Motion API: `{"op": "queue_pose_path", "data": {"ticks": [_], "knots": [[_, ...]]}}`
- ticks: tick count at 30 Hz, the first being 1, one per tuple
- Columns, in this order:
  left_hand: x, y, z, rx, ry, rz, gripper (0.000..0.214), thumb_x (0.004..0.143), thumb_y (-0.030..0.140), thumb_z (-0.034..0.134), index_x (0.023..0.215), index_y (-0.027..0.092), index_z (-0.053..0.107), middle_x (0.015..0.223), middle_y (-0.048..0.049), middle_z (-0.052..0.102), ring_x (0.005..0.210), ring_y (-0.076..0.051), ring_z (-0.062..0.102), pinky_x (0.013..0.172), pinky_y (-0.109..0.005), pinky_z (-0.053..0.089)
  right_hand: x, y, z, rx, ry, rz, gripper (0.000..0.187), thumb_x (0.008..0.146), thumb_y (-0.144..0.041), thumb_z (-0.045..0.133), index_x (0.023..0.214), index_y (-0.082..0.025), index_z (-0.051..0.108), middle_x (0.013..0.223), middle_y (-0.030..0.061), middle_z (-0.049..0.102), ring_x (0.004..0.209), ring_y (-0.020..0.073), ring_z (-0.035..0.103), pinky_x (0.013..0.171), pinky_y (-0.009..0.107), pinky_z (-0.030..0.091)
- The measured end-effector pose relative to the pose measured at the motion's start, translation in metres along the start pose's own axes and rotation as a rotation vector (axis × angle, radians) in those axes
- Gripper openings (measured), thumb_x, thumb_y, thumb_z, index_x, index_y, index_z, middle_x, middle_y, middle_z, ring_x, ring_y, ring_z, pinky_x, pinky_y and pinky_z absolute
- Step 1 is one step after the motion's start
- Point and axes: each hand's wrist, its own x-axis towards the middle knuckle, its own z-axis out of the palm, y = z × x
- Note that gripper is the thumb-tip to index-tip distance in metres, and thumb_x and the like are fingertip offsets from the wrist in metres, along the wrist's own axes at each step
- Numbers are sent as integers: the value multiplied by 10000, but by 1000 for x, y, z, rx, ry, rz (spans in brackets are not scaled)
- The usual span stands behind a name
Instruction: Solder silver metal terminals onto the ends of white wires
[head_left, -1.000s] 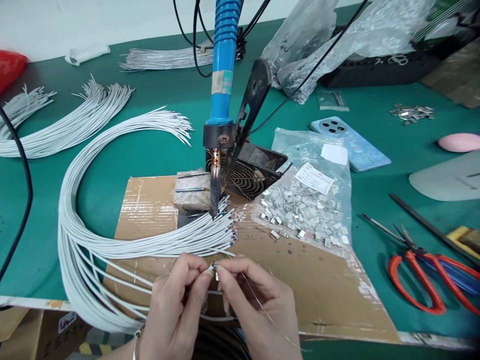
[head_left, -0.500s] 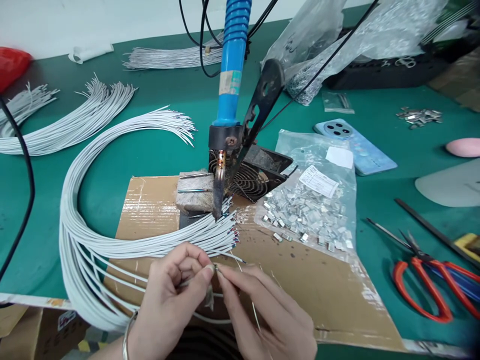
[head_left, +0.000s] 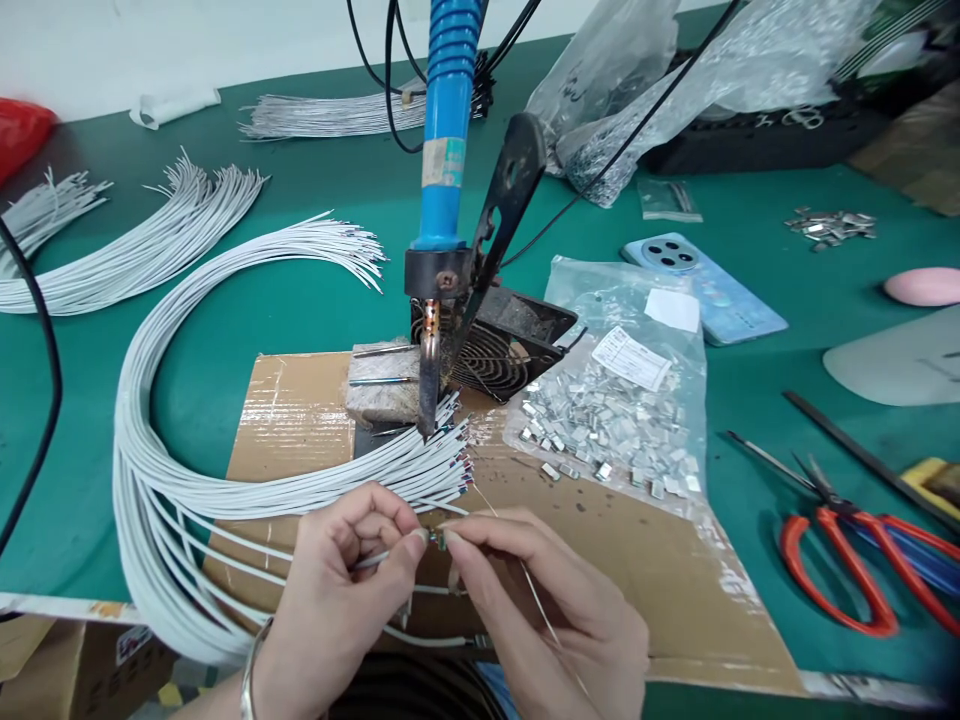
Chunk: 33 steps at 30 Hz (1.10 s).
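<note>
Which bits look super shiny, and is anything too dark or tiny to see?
In the head view, bright glints show on the metal pieces and pale streaks of shine on the cardboard; also in the head view, the fan looks dark, and the small part between the left hand and right hand is too tiny to make out.

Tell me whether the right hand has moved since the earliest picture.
Yes. Judged against the cardboard sheet, the right hand has shifted rightward, closer to the sheet's right edge.
</note>
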Motion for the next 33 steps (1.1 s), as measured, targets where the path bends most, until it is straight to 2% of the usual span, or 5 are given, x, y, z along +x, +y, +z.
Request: {"op": "queue_pose_path", "data": {"ticks": [6, 13, 19, 25, 33], "knots": [[1, 4, 2, 27, 23, -9, 206, 807, 291, 750, 720, 154, 624, 511, 79, 460, 453, -54, 287, 426, -153, 237, 2, 3, 1, -45, 23, -4, 102, 856, -173, 745, 825, -266, 772, 748, -25, 704, 633, 97, 635, 591, 155, 508], [0, 3, 1, 2, 32, -11, 189, 803, 261, 745, 702, 162, 620, 488, 77, 479, 439, -53, 302, 434, -156, 245, 4, 1, -4, 62, -45, 181, 99, 843, -205, 758, 814, -284, 810, 711, -23, 676, 589, 94, 575, 500, 165, 431], [0, 2, 1, -6, 27, -11, 198, 814, 281, 740, 704, 163, 625, 489, 79, 463, 449, -56, 268, 430, -156, 229, 4, 4, -3, 62, -95, 140, 125, 841, -199, 759, 835, -300, 832, 705, -24, 685, 548, 85, 555, 504, 169, 445], [3, 0, 1, -12, 25, -23, 204, 807, 277, 739, 696, 166, 609, 480, 88, 439, 446, -55, 249, 427, -156, 215, 0, 6, -5, -8, -26, 17, 182, 854, -155, 736, 887, -311, 823, 765, -30, 717, 640, 93, 642, 572, 153, 487], [1, 0, 2, -3, 26, -24, 200, 811, 281, 731, 700, 166, 610, 492, 84, 449, 456, -59, 243, 435, -165, 210, 2, 7, -7, 51, -99, 109, 180, 846, -166, 746, 866, -324, 830, 750, -29, 717, 593, 86, 603, 516, 159, 444]]}}
